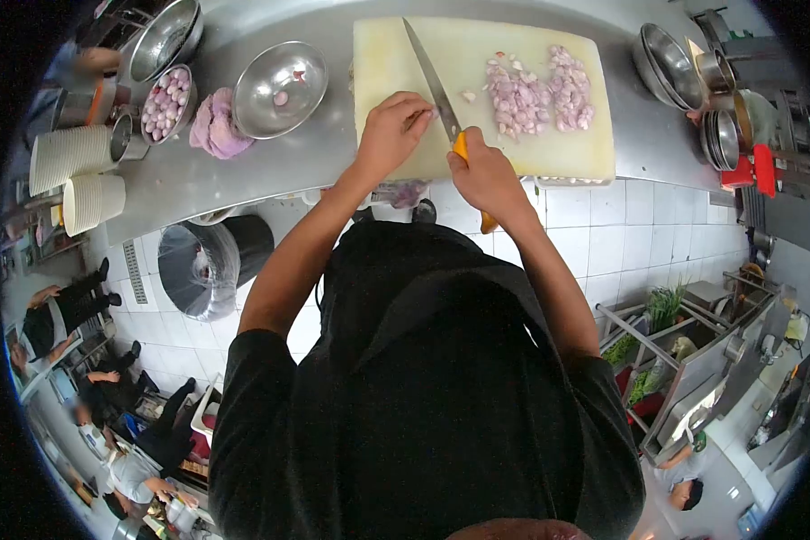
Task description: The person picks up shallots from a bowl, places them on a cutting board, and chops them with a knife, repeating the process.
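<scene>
My right hand [488,175] is wrapped round the yellow handle of a long knife [430,74]. Its blade slants up and to the left across the white cutting board [382,67]. Close to the blade's left side, the fingers of my left hand [394,130] are pinched together on a small pale-purple shallot [434,113], mostly hidden by the fingertips. Cut shallots lie on the board in two heaps, a left heap [517,101] and a right heap [570,88]. A single loose piece [468,95] sits just right of the blade.
On the steel counter [324,162], left of the board, are a metal bowl [282,90] with a shallot in it, a crumpled purple cloth [218,124] and a bowl of peeled shallots [166,103]. Metal bowls [670,67] stand at right. A lined bin [198,261] is below; co-workers [135,468] are lower left.
</scene>
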Demonstrator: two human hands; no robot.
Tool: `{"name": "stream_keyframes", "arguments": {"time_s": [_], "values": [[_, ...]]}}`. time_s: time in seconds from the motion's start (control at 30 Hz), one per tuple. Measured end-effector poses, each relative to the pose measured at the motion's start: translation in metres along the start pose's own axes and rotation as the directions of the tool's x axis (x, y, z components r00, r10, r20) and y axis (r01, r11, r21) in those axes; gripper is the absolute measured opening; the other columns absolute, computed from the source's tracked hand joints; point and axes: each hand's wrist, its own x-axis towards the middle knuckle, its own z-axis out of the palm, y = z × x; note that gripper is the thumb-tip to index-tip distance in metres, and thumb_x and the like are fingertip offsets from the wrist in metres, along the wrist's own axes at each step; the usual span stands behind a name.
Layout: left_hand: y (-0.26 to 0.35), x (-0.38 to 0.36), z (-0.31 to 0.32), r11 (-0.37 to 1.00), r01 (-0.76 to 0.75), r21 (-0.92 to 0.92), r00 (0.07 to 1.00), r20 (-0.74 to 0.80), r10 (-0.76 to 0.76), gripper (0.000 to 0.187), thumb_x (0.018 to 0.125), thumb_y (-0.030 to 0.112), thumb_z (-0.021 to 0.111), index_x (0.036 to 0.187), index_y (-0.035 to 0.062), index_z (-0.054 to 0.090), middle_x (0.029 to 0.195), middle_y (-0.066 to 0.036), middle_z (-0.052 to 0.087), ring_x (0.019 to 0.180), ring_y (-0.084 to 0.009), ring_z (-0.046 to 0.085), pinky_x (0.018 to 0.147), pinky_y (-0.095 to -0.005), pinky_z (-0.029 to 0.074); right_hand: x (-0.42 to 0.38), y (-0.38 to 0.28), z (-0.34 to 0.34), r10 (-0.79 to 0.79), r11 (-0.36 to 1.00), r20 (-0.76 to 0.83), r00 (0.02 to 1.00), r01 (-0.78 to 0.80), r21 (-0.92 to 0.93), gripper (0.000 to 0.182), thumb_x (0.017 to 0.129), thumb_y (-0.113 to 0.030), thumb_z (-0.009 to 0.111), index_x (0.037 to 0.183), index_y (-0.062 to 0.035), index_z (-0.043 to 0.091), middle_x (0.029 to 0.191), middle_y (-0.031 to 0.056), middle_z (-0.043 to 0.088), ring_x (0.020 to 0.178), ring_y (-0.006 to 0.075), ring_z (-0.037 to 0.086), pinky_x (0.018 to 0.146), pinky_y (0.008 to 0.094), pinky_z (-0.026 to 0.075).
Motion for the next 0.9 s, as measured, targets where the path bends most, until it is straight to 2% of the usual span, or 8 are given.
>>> {"name": "stream_keyframes", "arguments": {"time_s": [0.1, 0.3, 0.4, 0.5, 0.6, 0.63, 0.73, 0.9], "values": [[0.001, 0.0, -0.002, 0.999, -0.04, 0.006, 0.999, -0.016, 0.04, 0.014, 0.088, 0.006, 0.07, 0.1, -0.0008, 0.072, 0.104, -0.012, 0.071, 0.087, -0.0257, 0.071, 0.078, -0.0321, 0.057, -0.007, -0.019, -0.018, 0.078, 0.997, 0.085, 0.993, -0.077, -0.017, 0.03, 0.094, -0.019, 0.055, 0.109, 0.003, 0.041, 0.087, 0.035, 0.065, 0.085, 0.0533, 0.064, 0.081, 0.0592, 0.05], [-0.006, 0.0, -0.001, 1.0, -0.011, -0.022, 1.0, 0.014, 0.011, 0.015, 0.088, 0.006, 0.07, 0.101, -0.0008, 0.073, 0.103, -0.012, 0.071, 0.085, -0.0249, 0.071, 0.075, -0.0309, 0.057, -0.003, -0.027, -0.021, 0.075, 0.997, 0.116, 0.99, -0.076, 0.005, 0.03, 0.093, -0.018, 0.055, 0.107, 0.0053, 0.042, 0.087, 0.0354, 0.065, 0.086, 0.053, 0.065, 0.082, 0.0584, 0.05], [-0.008, 0.0, 0.0, 0.999, -0.047, 0.01, 0.999, -0.006, 0.047, 0.015, 0.088, 0.005, 0.069, 0.102, -0.0011, 0.073, 0.103, -0.011, 0.071, 0.084, -0.0237, 0.071, 0.074, -0.0298, 0.057, 0.018, -0.005, 0.018, -0.109, 0.98, -0.108, 0.988, 0.089, -0.176, 0.026, 0.096, -0.019, 0.053, 0.105, 0.0027, 0.041, 0.075, 0.0292, 0.065, 0.06, 0.0409, 0.066, 0.062, 0.0506, 0.053], [-0.01, 0.0, 0.004, 0.999, -0.035, -0.028, 0.999, -0.03, 0.034, 0.015, 0.088, 0.005, 0.069, 0.101, -0.0014, 0.073, 0.103, -0.011, 0.071, 0.082, -0.0225, 0.071, 0.072, -0.0294, 0.057, 0.023, -0.015, 0.001, 0.043, 0.998, 0.033, 0.999, -0.042, -0.049, 0.026, 0.092, -0.014, 0.053, 0.105, 0.0061, 0.043, 0.083, 0.0348, 0.065, 0.085, 0.0509, 0.066, 0.079, 0.0597, 0.051], [-0.006, -0.001, 0.0, 1.0, -0.01, -0.006, 1.0, -0.008, 0.01, 0.016, 0.088, 0.006, 0.07, 0.102, -0.0012, 0.074, 0.102, -0.011, 0.072, 0.08, -0.0219, 0.071, 0.073, -0.0296, 0.057, 0.008, -0.042, -0.034, 0.163, 0.981, 0.187, 0.969, -0.179, 0.07, 0.025, 0.092, -0.012, 0.052, 0.107, 0.0055, 0.043, 0.083, 0.0345, 0.065, 0.084, 0.0509, 0.066, 0.078, 0.0592, 0.051], [-0.007, -0.002, 0.001, 1.0, -0.014, 0.009, 1.0, -0.012, 0.014, 0.016, 0.088, 0.006, 0.07, 0.102, -0.0011, 0.074, 0.102, -0.011, 0.072, 0.08, -0.0216, 0.071, 0.073, -0.0296, 0.057, 0.006, -0.048, -0.037, 0.182, 0.978, 0.197, 0.963, -0.197, 0.061, 0.025, 0.091, -0.012, 0.052, 0.107, 0.0049, 0.043, 0.082, 0.0335, 0.066, 0.08, 0.0504, 0.067, 0.076, 0.0569, 0.053], [-0.009, 0.001, 0.004, 0.999, -0.033, 0.021, 0.999, -0.02, 0.033, 0.016, 0.088, 0.007, 0.07, 0.102, -0.0009, 0.074, 0.101, -0.011, 0.072, 0.079, -0.0214, 0.071, 0.072, -0.0297, 0.057, 0.027, -0.017, 0.006, 0.054, 0.998, 0.037, 0.998, -0.054, -0.016, 0.026, 0.091, -0.013, 0.052, 0.107, 0.0052, 0.043, 0.082, 0.033, 0.066, 0.079, 0.0494, 0.068, 0.076, 0.0559, 0.053], [-0.011, 0.0, 0.004, 0.998, -0.06, 0.008, 0.998, -0.032, 0.06, 0.015, 0.088, 0.007, 0.071, 0.102, 0.0003, 0.074, 0.102, -0.011, 0.071, 0.074, -0.0218, 0.07, 0.069, -0.0294, 0.056, 0.029, -0.015, 0.001, 0.094, 0.995, 0.072, 0.993, -0.095, 0.016, 0.028, 0.091, -0.013, 0.054, 0.109, 0.005, 0.043, 0.085, 0.0353, 0.065, 0.085, 0.0505, 0.066, 0.08, 0.0575, 0.052]]}}
